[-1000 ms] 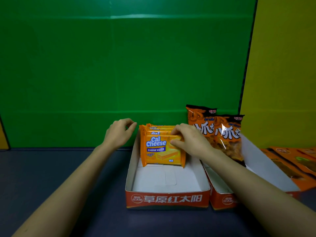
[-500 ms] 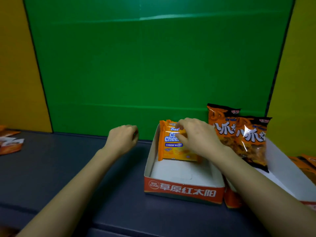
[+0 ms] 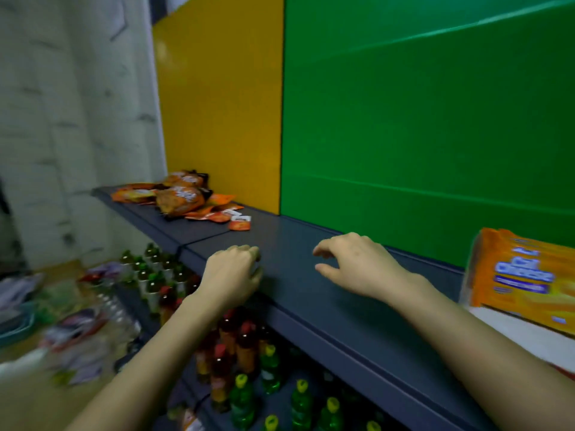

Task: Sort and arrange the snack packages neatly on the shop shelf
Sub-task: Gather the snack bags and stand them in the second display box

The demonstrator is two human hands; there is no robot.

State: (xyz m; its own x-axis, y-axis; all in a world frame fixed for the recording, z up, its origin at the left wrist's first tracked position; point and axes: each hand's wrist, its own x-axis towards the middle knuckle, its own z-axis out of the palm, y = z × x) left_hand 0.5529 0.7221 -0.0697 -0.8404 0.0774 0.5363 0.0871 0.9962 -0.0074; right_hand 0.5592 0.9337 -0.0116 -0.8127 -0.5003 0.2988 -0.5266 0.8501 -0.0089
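An orange Cal Cheese wafer pack (image 3: 522, 278) stands at the right edge in a white display box (image 3: 525, 337). A loose pile of orange snack packages (image 3: 183, 199) lies at the far left end of the dark shelf (image 3: 311, 293). My left hand (image 3: 231, 276) hovers over the shelf's front edge with its fingers curled in, holding nothing. My right hand (image 3: 357, 264) is above the bare middle of the shelf, fingers loosely apart and empty, well left of the wafer pack.
Behind the shelf stand a yellow panel (image 3: 217, 98) and a green panel (image 3: 429, 119). Several drink bottles (image 3: 245, 353) with red, yellow and green caps fill the lower shelf. Blurred packets (image 3: 74, 331) lie on the floor at left, by a white wall.
The view has swung sharply left. My right hand has let go of the Cal Cheese packs and moved left over the bare shelf. The snack pile and lower bottles came into view.
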